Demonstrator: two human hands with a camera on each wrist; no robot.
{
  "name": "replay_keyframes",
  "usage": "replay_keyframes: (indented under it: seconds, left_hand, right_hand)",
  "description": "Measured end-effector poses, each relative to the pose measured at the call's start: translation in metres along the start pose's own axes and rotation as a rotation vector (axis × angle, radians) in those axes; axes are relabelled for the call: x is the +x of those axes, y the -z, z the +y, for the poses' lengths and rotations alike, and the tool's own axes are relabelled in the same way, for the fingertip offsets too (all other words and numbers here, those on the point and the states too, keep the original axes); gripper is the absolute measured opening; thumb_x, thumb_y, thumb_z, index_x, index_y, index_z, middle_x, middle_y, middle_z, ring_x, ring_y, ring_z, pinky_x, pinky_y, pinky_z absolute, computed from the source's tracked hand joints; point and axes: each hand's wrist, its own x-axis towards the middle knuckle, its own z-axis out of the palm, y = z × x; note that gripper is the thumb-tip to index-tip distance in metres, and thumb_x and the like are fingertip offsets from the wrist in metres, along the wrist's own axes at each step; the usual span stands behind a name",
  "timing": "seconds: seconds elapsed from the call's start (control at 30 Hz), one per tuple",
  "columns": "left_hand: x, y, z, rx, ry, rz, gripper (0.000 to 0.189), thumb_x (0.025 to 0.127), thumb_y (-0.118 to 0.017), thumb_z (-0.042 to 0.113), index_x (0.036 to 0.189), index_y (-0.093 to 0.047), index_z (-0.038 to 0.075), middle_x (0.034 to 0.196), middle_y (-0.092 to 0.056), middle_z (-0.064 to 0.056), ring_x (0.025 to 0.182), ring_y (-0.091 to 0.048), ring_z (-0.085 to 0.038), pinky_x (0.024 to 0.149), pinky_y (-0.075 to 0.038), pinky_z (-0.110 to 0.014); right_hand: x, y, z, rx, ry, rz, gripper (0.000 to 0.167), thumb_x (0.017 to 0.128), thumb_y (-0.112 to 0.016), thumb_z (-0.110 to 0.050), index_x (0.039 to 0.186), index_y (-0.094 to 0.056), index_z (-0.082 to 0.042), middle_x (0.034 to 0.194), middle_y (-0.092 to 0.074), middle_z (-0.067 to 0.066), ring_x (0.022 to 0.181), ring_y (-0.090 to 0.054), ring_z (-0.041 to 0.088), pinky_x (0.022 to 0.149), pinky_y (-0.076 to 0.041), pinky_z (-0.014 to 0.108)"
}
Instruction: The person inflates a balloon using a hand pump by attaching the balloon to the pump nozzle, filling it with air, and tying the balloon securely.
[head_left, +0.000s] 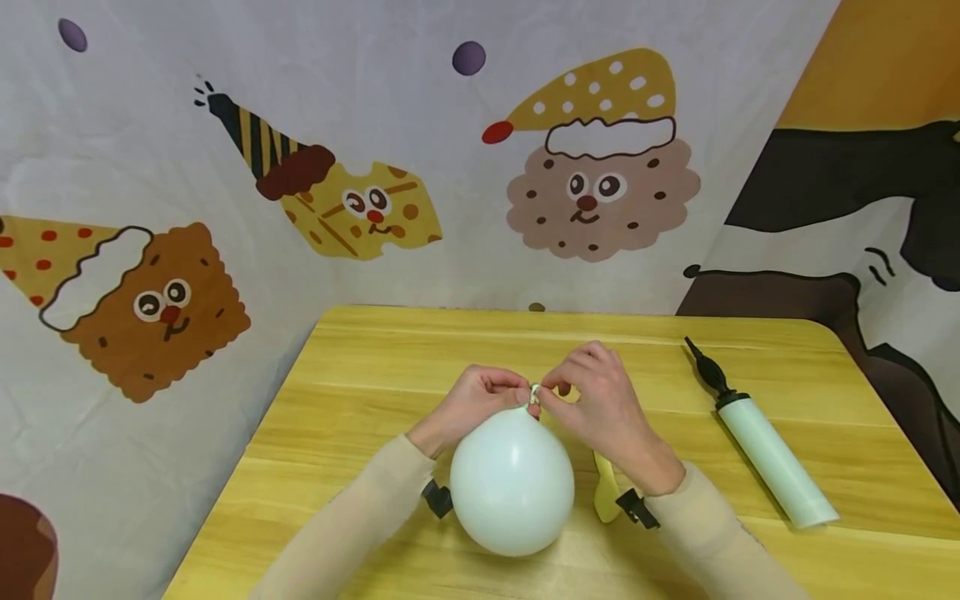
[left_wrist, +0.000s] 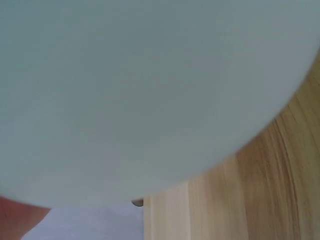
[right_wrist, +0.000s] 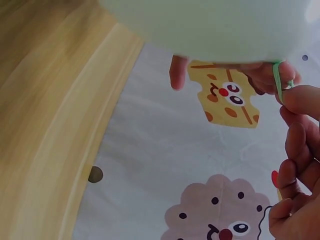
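A round, inflated pale mint balloon (head_left: 512, 487) hangs over the table with its neck (head_left: 534, 395) at the top. My left hand (head_left: 480, 397) pinches the base of that neck between thumb and fingers. From the other side, my right hand (head_left: 600, 400) pinches the end of the neck with thumb and forefinger. In the right wrist view the neck (right_wrist: 277, 80) is drawn out into a thin green strand around a left fingertip, and the right thumb (right_wrist: 302, 101) presses on it. The balloon (left_wrist: 150, 100) fills most of the left wrist view and hides nearly all of the left hand.
A yellow uninflated balloon (head_left: 606, 492) lies by the right wrist. Farther right on the wooden table (head_left: 360, 358) lies a hand pump (head_left: 776, 458) with a black nozzle and mint barrel. Behind the table's far edge hangs a cartoon-printed cloth (head_left: 450, 283).
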Motion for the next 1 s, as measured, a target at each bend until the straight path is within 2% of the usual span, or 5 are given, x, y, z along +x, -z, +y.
replay_keyframes:
  seconds: [0.5,0.67,0.8,0.93,1.0]
  left_hand:
    - [-0.003,0.009,0.003,0.037,-0.036,-0.16,0.041,0.101,-0.071,0.02,0.13,-0.066,-0.008,0.12,-0.074,-0.015,0.121,-0.066,-0.024,0.098,-0.056,-0.042]
    - [-0.002,0.005,0.005,-0.03,-0.049,-0.181,0.044,0.101,-0.071,0.024,0.131,-0.065,-0.008,0.124,-0.073,-0.007,0.133,-0.057,-0.022,0.109,-0.048,-0.041]
    - [0.0,0.0,0.004,-0.133,-0.076,-0.217,0.037,0.098,-0.074,0.031,0.126,-0.075,0.006,0.129,-0.066,-0.001,0.134,-0.05,-0.023,0.107,-0.049,-0.043]
    - [0.0,-0.002,0.002,-0.137,-0.098,-0.229,0.024,0.096,-0.074,0.038,0.117,-0.08,0.028,0.131,-0.06,0.002,0.134,-0.046,-0.021,0.106,-0.048,-0.042]
    - [0.0,-0.002,0.001,-0.112,-0.115,-0.227,0.032,0.097,-0.072,0.039,0.122,-0.079,0.018,0.132,-0.058,0.0,0.135,-0.044,-0.021,0.107,-0.048,-0.044]
  right_hand:
    - [0.001,0.004,0.003,0.028,-0.04,-0.003,0.016,0.074,-0.089,-0.006,0.082,-0.077,-0.013,0.075,-0.061,-0.003,0.087,-0.052,0.02,0.07,-0.042,0.036]
    - [0.001,0.005,0.004,0.04,-0.053,0.019,0.016,0.075,-0.089,-0.007,0.084,-0.077,-0.011,0.087,-0.065,0.001,0.094,-0.054,0.024,0.076,-0.046,0.039]
    - [0.0,0.004,0.006,0.024,-0.038,0.027,0.016,0.076,-0.09,-0.007,0.087,-0.078,-0.01,0.093,-0.066,0.005,0.096,-0.055,0.027,0.079,-0.047,0.043]
    - [-0.001,0.003,0.008,-0.007,-0.038,0.035,0.017,0.076,-0.09,-0.007,0.088,-0.078,-0.008,0.095,-0.066,0.007,0.097,-0.056,0.03,0.079,-0.047,0.044]
    - [-0.002,0.004,0.009,-0.021,-0.042,0.045,0.019,0.075,-0.091,-0.008,0.089,-0.078,-0.007,0.095,-0.066,0.009,0.098,-0.055,0.032,0.079,-0.047,0.045]
